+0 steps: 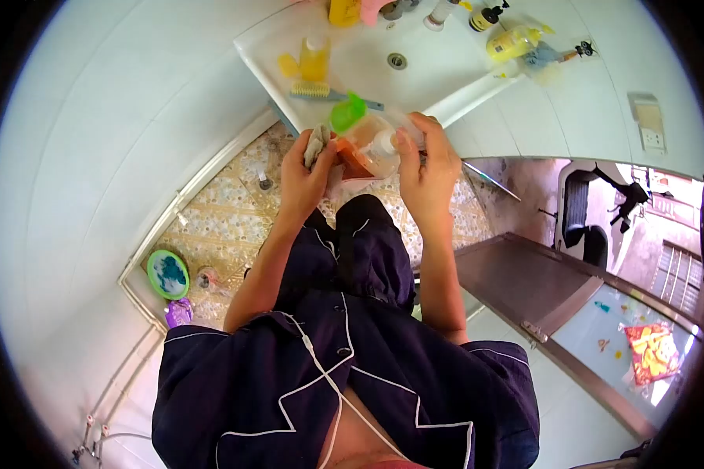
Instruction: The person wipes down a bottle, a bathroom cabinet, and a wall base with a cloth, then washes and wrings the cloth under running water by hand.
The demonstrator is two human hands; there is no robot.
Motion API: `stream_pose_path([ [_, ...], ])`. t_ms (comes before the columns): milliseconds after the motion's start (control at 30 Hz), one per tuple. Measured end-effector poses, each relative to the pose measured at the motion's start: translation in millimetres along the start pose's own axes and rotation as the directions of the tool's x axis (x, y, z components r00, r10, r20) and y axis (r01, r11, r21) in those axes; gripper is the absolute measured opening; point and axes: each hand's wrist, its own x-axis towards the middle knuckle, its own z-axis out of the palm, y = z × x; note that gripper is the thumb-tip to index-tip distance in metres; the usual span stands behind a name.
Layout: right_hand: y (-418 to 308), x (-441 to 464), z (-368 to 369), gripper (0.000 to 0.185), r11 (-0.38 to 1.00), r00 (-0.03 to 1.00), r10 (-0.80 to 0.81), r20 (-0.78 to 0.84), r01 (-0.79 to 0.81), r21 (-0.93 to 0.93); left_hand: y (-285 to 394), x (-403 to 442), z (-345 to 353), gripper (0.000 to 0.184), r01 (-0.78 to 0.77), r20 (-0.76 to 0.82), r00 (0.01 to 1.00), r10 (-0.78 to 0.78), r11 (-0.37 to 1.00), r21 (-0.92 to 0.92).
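At twelve o'clock, just this side of the white sink (438,48), here's a clear bottle (379,162) with a white neck, held between both hands! The right hand (430,168) has its grip pinched at that neck; the left hand (305,178) has its grip closed on a grey cloth (317,146), right beside the bottle. A blurred green piece (348,113) shows above, near a brush (313,91) on the sink, and there's a green basin (168,273) at nine o'clock.
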Motion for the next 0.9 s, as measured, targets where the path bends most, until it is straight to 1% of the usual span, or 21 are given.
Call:
stream_pose_path([
  [33, 3.1, 8.3, -2.5, 0.020, 1.000, 1.000, -0.010, 0.005, 0.010, 0.014, 1.0, 2.2, 5.9, 0.019, -0.006, -0.016, 1.000, 0.006, 1.000, 0.007],
  [100, 13.9, 24.3, -5.9, 0.021, 0.996, 0.987, -0.043, 0.154, 0.029, 0.089, -2.0, 3.0, 18.9, 0.019, 0.070, -0.077, 0.994, -0.074, 0.996, -0.047],
  [133, 25.8, 31.7, -6.7, 0.020, 0.995, 0.967, -0.051, 0.250, 0.028, 0.094, -9.7, 2.8, 25.5, 0.019, 0.067, -0.109, 0.992, -0.072, 0.997, -0.042],
  [167, 38.3, 36.5, -3.0, 0.020, 0.992, 0.960, -0.075, 0.269, 0.044, 0.120, -21.7, 3.3, 31.9, 0.018, 0.046, -0.151, 0.987, -0.055, 0.997, -0.058],
  [233, 61.7, 45.5, 0.7, 0.020, 0.948, 0.889, -0.257, 0.380, 0.155, 0.277, -32.8, 3.1, 45.9, 0.018, 0.026, -0.243, 0.969, -0.041, 0.998, -0.064],
  [267, 66.9, 49.4, 0.4, 0.023, 0.928, 0.874, -0.259, 0.411, 0.107, 0.358, -34.8, 0.5, 53.5, 0.018, 0.020, -0.301, 0.953, -0.038, 0.998, -0.064],
  [300, 71.2, 52.6, 2.0, 0.023, 0.916, 0.853, -0.284, 0.438, 0.106, 0.387, -36.8, -3.4, 61.1, 0.017, 0.018, -0.360, 0.932, -0.040, 0.998, -0.065],
  [367, 80.5, 62.2, 6.0, 0.026, 0.877, 0.842, -0.286, 0.456, 0.039, 0.479, -33.2, -10.3, 72.2, 0.017, 0.020, -0.433, 0.901, -0.039, 0.999, -0.050],
  [400, 83.7, 68.3, 5.5, 0.032, 0.875, 0.792, -0.282, 0.542, -0.019, 0.483, -22.9, -14.3, 76.8, 0.018, 0.122, -0.502, 0.849, -0.167, 0.985, -0.120],
  [433, 87.0, 73.0, 7.7, 0.032, 0.862, 0.772, -0.306, 0.557, -0.023, 0.506, -16.6, -19.5, 81.8, 0.018, 0.214, -0.556, 0.778, -0.293, 0.955, -0.203],
  [467, 89.8, 76.8, 11.0, 0.033, 0.850, 0.755, -0.342, 0.560, -0.005, 0.526, -22.4, -22.2, 85.6, 0.022, 0.150, -0.613, 0.753, -0.239, 0.970, -0.193],
  [500, 91.6, 79.4, 13.7, 0.035, 0.839, 0.737, -0.377, 0.561, 0.014, 0.545, -19.9, -25.6, 91.4, 0.022, 0.152, -0.642, 0.727, -0.243, 0.969, -0.195],
  [567, 95.8, 86.0, 17.8, 0.031, 0.820, 0.693, -0.417, 0.588, 0.007, 0.573, -12.0, -30.8, 104.4, 0.027, -0.005, -0.697, 0.678, -0.234, 0.946, -0.323],
  [600, 100.6, 87.3, 22.6, 0.026, 0.814, 0.695, -0.438, 0.570, 0.036, 0.580, -10.8, -34.0, 111.7, 0.030, -0.040, -0.697, 0.673, -0.246, 0.929, -0.367],
  [633, 102.9, 87.9, 25.4, 0.022, 0.806, 0.702, -0.458, 0.546, 0.068, 0.588, -9.3, -36.9, 117.3, 0.031, -0.035, -0.714, 0.655, -0.249, 0.933, -0.357],
  [667, 104.7, 88.6, 26.0, 0.027, 0.814, 0.696, -0.417, 0.585, 0.000, 0.581, -8.4, -40.4, 120.5, 0.032, 0.012, -0.702, 0.657, -0.276, 0.934, -0.356],
  [700, 105.3, 88.5, 24.7, 0.027, 0.807, 0.690, -0.428, 0.584, 0.001, 0.591, -8.9, -43.4, 124.1, 0.032, 0.060, -0.686, 0.661, -0.304, 0.933, -0.355],
  [733, 106.1, 88.3, 22.0, 0.027, 0.795, 0.696, -0.428, 0.577, -0.015, 0.607, -12.6, -42.6, 130.8, 0.033, -0.024, -0.718, 0.652, -0.245, 0.939, -0.343],
  [800, 109.6, 86.6, 18.3, 0.027, 0.785, 0.696, -0.433, 0.573, -0.022, 0.620, -15.3, -44.1, 137.4, 0.032, -0.039, -0.731, 0.640, -0.237, 0.940, -0.340],
  [867, 116.8, 84.3, 19.5, 0.030, 0.804, 0.680, -0.365, 0.636, -0.115, 0.584, -16.9, -43.2, 142.8, 0.030, -0.064, -0.717, 0.650, -0.251, 0.922, -0.381],
  [900, 119.4, 85.1, 19.2, 0.030, 0.808, 0.674, -0.368, 0.640, -0.109, 0.580, -18.1, -42.8, 145.0, 0.030, -0.069, -0.718, 0.648, -0.255, 0.919, -0.389],
])
